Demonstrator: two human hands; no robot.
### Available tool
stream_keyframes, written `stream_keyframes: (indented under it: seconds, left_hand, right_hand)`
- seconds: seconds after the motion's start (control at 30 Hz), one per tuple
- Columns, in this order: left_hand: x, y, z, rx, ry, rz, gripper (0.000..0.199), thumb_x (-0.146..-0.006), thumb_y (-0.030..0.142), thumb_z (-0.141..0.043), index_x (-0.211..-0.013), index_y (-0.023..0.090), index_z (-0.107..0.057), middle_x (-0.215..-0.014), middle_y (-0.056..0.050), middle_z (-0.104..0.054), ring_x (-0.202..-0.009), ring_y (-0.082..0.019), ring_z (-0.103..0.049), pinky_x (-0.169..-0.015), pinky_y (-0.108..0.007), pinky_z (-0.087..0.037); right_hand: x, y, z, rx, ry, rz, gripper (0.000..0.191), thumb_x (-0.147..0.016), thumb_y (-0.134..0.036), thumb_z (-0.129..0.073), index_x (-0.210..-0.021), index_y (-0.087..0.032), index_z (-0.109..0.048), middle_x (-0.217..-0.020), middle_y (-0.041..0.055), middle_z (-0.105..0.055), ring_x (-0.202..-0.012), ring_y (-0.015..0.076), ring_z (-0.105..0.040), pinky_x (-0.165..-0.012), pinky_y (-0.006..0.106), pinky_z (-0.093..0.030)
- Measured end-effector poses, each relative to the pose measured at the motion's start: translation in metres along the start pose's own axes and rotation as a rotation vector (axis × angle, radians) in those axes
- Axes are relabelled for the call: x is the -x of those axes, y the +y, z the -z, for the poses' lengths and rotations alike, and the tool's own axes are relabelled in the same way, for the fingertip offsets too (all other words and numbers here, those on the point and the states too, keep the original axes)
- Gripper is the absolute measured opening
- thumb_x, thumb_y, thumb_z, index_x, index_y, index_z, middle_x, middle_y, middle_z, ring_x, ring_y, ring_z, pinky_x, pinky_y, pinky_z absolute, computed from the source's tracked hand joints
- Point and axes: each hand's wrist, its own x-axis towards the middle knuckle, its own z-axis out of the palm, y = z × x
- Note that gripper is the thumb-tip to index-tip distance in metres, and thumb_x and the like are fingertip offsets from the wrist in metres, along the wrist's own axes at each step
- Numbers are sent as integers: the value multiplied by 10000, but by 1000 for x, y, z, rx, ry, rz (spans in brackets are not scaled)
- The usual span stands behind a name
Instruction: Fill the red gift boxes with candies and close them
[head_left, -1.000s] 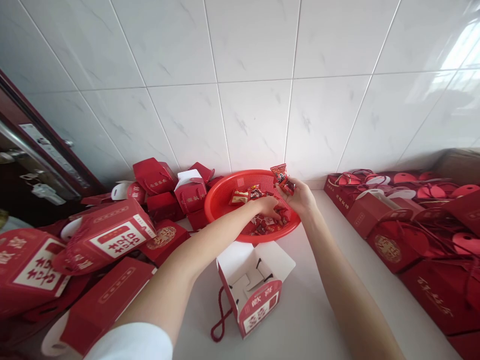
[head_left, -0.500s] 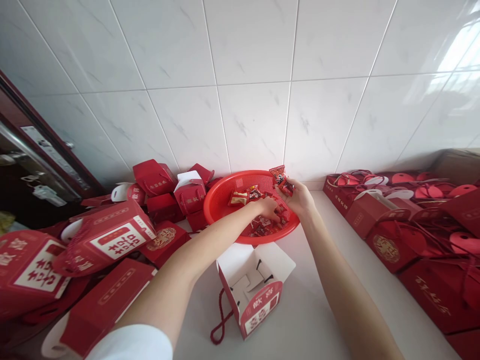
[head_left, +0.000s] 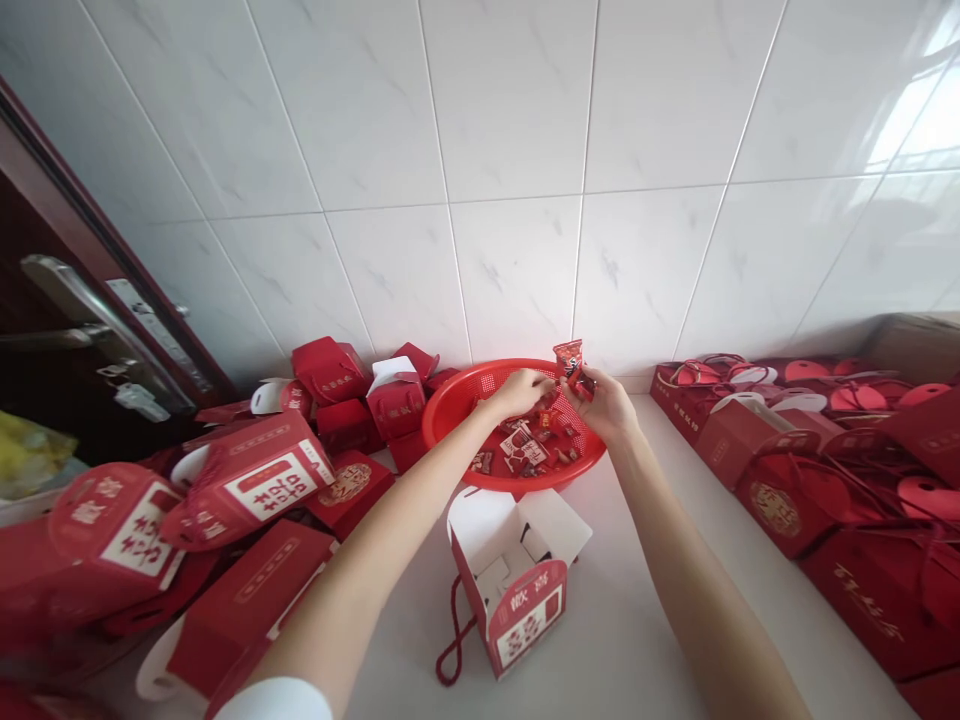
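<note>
My right hand [head_left: 607,410] holds small red snack packets [head_left: 570,358] upright over the right side of a red plastic basket [head_left: 442,430]. Above that basket, my left hand [head_left: 526,390] has its fingers drawn together, tips close to the packets; whatever they grip is too small to make out. Inside the basket lie wrapped candies [head_left: 525,448], several with red wrappers. An open red and white gift box [head_left: 517,600] stands on the white surface just in front of the basket, its flaps spread and a dark red cord handle [head_left: 454,650] hanging at its left.
Red gift boxes [head_left: 277,485] are heaped at the left. Rows of similar boxes [head_left: 795,490] with cords line the right side. A tiled wall [head_left: 517,260] rises behind the basket. At the far left is a dark door [head_left: 67,370] with keys [head_left: 139,400] in its lock.
My left hand has lifted from the candies and moved up toward the basket's back. My right hand still holds the packets. The view has shifted slightly left.
</note>
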Motion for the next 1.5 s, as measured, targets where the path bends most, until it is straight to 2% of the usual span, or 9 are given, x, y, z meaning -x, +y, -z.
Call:
stream_keyframes:
  seconds: [0.13, 0.23, 0.3, 0.53, 0.67, 0.8, 1.03, 1.2, 1.5]
  left_hand:
    - [40, 9, 23, 294, 80, 17, 280, -1027, 252, -402, -1126, 136, -637, -1053, -108, -724, -822, -153, -713, -740, -267, -557]
    - [77, 13, 33, 672, 40, 77, 190, -970, 206, -511, -1062, 153, -669, -1044, -82, -727, -803, -153, -720, -800, -309, -576]
    - [99, 17, 37, 761, -11, 64, 164, -945, 199, -552, -1033, 153, -683, -1048, -67, -725, -771, -144, -715, -831, -334, -579]
    - [164, 39, 42, 277, -224, -120, 203, -937, 291, -591, -1046, 178, -720, -1074, -52, -732, -1021, -194, -676, -927, -329, -524]
    - [198, 42, 39, -83, -138, -79, 237, -925, 319, -581, -1090, 223, -722, -1150, -53, -685, -1083, -231, -640, -974, -361, -480]
    - [222, 36, 40, -212, -43, 74, 331, -921, 419, -556, -1153, 250, -721, -1253, -81, -615, -1181, -270, -596, -1039, -399, -443]
    - [219, 25, 56, -108, -439, 165, 629, -795, 451, -708, -1372, 234, -581, -1369, -90, -607, -1130, -257, -638, -919, -308, -496]
    - [208, 12, 57, -113, -446, 127, 812, -714, 470, -783, -1443, 226, -522, -1382, -107, -614, -1139, -270, -640, -923, -301, -482]
    - [202, 18, 57, -92, -497, 9, 661, -701, 394, -797, -1322, 244, -626, -1241, -66, -672, -1123, -263, -626, -859, -268, -470]
  right_hand:
    - [19, -9, -7, 41, -58, -14, 180, -716, -99, -744, -705, -194, -593, -648, -28, -665, -605, 94, -655, -614, 174, -609]
    - [41, -16, -13, 164, -127, -43, 200, -683, -153, -795, -719, -188, -602, -669, -25, -659, -599, 102, -647, -563, 186, -585]
    - [59, -21, -18, 293, -199, -37, 216, -657, -193, -821, -756, -182, -630, -708, -27, -661, -604, 97, -642, -561, 190, -572]
    - [111, -28, -30, 683, -446, 48, 327, -642, -270, -863, -895, -168, -685, -808, -2, -697, -672, 114, -650, -657, 251, -554]
    - [123, -24, -30, 817, -514, 92, 335, -701, -313, -834, -964, -165, -689, -837, 18, -704, -729, 141, -658, -691, 286, -548]
    - [129, -20, -33, 957, -559, 82, 339, -747, -329, -783, -1027, -172, -676, -856, 26, -693, -737, 151, -644, -658, 290, -536]
    - [138, -10, -44, 1509, -823, 129, 181, -788, -185, -645, -963, -175, -692, -792, 15, -670, -663, 138, -594, -601, 263, -451]
    - [139, -4, -46, 1627, -879, 165, 225, -799, -165, -630, -1015, -174, -690, -829, 20, -690, -704, 145, -594, -637, 260, -433]
    - [134, 12, -41, 1544, -1077, -40, 186, -829, -248, -660, -1006, -200, -694, -814, 4, -675, -651, 132, -563, -540, 235, -392]
